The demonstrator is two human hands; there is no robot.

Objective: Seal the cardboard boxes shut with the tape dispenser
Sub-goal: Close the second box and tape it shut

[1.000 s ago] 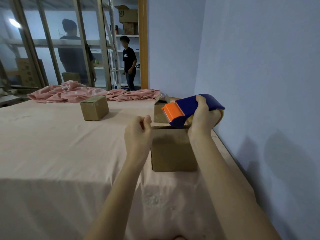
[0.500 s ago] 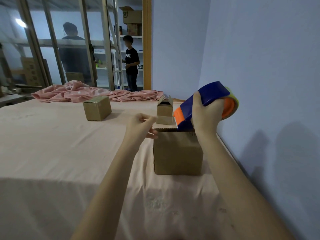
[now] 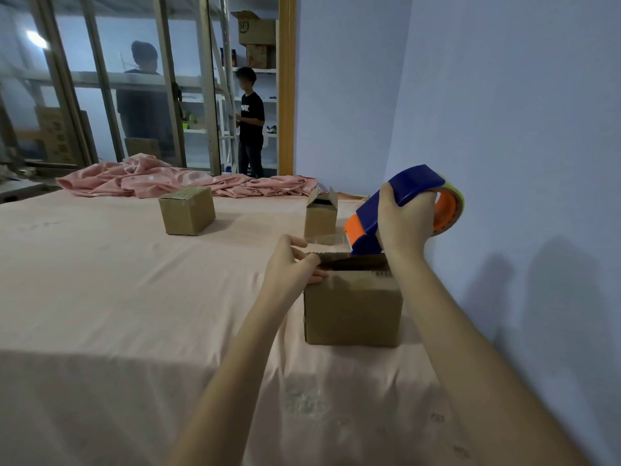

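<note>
A small cardboard box (image 3: 353, 311) stands on the pink-covered table (image 3: 117, 297) right in front of me. My right hand (image 3: 405, 223) grips a blue and orange tape dispenser (image 3: 413, 203) with its nose tipped down onto the far right top edge of that box. A strip of clear tape (image 3: 322, 239) runs from the nose to my left hand (image 3: 290, 267), which pinches its end at the box's top left edge. Farther back stand a closed box (image 3: 187, 210) on the left and a box with raised flaps (image 3: 321, 213).
A crumpled pink cloth (image 3: 174, 181) lies along the table's far edge. A blue wall (image 3: 504, 112) runs close along the right. Behind glass panels (image 3: 100, 79), two people stand by shelves holding more boxes (image 3: 257, 31).
My right hand tilted the dispenser nose-down and lowered it to the box's top. My left hand drew the tape end out and came down to the box's left edge.
</note>
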